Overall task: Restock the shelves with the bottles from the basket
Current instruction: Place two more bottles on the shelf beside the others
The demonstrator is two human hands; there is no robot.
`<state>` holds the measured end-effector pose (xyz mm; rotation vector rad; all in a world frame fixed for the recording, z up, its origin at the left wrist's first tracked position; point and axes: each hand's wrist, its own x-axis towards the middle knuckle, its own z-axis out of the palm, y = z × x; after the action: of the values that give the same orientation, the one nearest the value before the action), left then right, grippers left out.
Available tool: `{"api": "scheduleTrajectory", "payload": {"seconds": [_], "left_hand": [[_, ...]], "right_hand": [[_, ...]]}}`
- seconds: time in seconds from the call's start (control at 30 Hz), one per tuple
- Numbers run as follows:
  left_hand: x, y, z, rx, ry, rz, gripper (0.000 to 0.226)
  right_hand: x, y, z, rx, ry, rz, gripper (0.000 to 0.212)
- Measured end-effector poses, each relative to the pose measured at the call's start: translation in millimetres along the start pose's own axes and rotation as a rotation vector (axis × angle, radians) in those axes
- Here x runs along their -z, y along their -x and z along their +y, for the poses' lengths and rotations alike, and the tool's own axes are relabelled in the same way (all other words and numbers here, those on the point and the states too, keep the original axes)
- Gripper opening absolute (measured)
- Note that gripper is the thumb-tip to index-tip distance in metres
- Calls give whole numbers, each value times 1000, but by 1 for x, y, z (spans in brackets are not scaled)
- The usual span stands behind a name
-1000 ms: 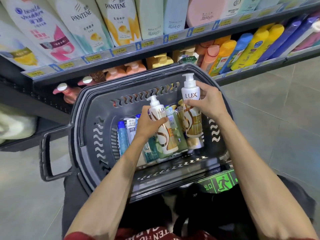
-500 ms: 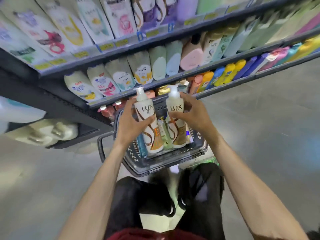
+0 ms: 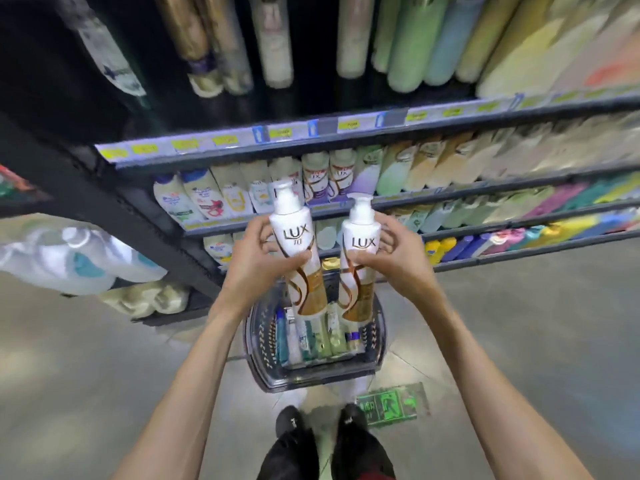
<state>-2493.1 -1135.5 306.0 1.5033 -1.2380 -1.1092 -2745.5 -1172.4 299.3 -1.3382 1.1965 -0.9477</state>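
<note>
while left hand (image 3: 254,263) grips one lux bottle (image 3: 300,251), right hand (image 3: 393,259) grips other bottle (image 3: 358,258); both near-upright, pumps up, above basket (image 3: 375,344).

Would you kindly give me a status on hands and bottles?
Left hand grips left Lux bottle, right hand grips right Lux bottle. Both upright above basket. Nothing between them and shelves.

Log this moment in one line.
left hand: grips left Lux bottle | right hand: grips right Lux bottle | basket: more bottles inside
</note>
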Motion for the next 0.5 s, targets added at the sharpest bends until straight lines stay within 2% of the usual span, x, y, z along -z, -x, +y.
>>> {"api": "scheduleTrajectory", "payload": {"seconds": [0.07,0.17,0.33,0.5], "left_hand": [[1,3,22,-37,-11,9,68],[1,5,54,-97,-35,67,59],[6,2,93,-211,-82,146,66],[20,-2,115,-274,-79,181,65]], "right_hand": [[10,-3,-20,37,10,-15,73],[22,-11,-46,85,8,-36,66],[28,-25,-87,193,14,-33,71],[19,-37,-115,266,34,-24,64]]}}
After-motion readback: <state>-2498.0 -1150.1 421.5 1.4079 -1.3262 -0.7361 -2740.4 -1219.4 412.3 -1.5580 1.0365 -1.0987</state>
